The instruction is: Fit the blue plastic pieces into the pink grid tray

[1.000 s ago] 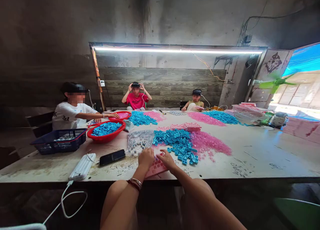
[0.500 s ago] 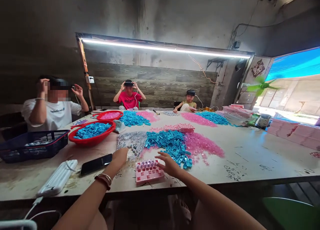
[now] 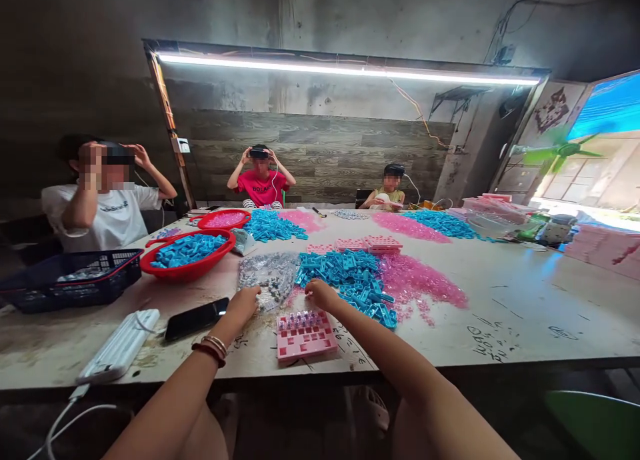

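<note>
My left hand [image 3: 245, 301] is at the near left edge of a heap of small clear and grey pieces [image 3: 270, 273], its fingers bent together at the pieces. Anything in that grip is too small to make out. Over the near edge of the blue plastic parts [image 3: 345, 277], my right hand [image 3: 321, 293] points its closed fingertips down; what they pinch, if anything, is hidden. Between my forearms lies a pink tray [image 3: 306, 345] with square holes. Its far row holds several clear, shiny pieces [image 3: 300, 320], while nearer holes show no pieces.
Pink beads [image 3: 420, 287] spread right of the blue parts. Left are a phone [image 3: 195, 320], a white power bank [image 3: 120, 345] with a cable, a red colander [image 3: 187, 267] and a dark basket [image 3: 100, 283]. Pink trays [image 3: 370, 245] lie behind. Three people sit across the table.
My right hand has moved from beside the pink tray to the blue parts' near edge, its fingers closing. My left hand stays by the clear pieces. The camera view has shifted.
</note>
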Demonstrator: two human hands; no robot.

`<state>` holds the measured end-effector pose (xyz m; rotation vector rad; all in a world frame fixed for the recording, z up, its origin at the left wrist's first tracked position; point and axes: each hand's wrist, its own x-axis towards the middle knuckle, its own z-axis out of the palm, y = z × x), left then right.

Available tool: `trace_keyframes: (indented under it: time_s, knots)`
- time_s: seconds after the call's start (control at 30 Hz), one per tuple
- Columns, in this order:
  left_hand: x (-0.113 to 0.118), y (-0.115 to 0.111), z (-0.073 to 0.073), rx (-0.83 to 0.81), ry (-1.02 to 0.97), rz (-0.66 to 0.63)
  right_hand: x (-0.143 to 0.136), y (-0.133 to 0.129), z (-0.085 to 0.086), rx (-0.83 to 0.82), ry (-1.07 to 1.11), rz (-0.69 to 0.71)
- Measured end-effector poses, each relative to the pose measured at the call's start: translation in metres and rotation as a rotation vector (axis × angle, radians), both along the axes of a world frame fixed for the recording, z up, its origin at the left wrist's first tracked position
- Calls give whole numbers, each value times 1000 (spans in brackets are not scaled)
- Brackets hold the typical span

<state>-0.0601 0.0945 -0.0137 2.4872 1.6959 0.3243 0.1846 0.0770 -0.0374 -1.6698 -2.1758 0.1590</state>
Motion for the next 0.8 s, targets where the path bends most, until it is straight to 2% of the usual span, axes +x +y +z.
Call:
trace_keyframes:
  time_s: [0.1,0.2,0.3,0.43,0.6,0.8]
  knots:
    - [11,-3,5,14,-61,-85,10,-4,3,-5,3,1]
    - [33,-17,7,-4,-223,-289,21,-18,9,4,31,5]
    - [62,-37,7,-18,-418,-519,34,-43,15,43,86,11]
    - [96,-55,5,-14,-508,-679,47,-81,14,60,277,23]
    - [108,-60,-4,-99,-606,-694,53,-98,6,-152,450,-21]
    - [90,-65,-10,-179,-634,-640,42,-96,6,-331,533,76]
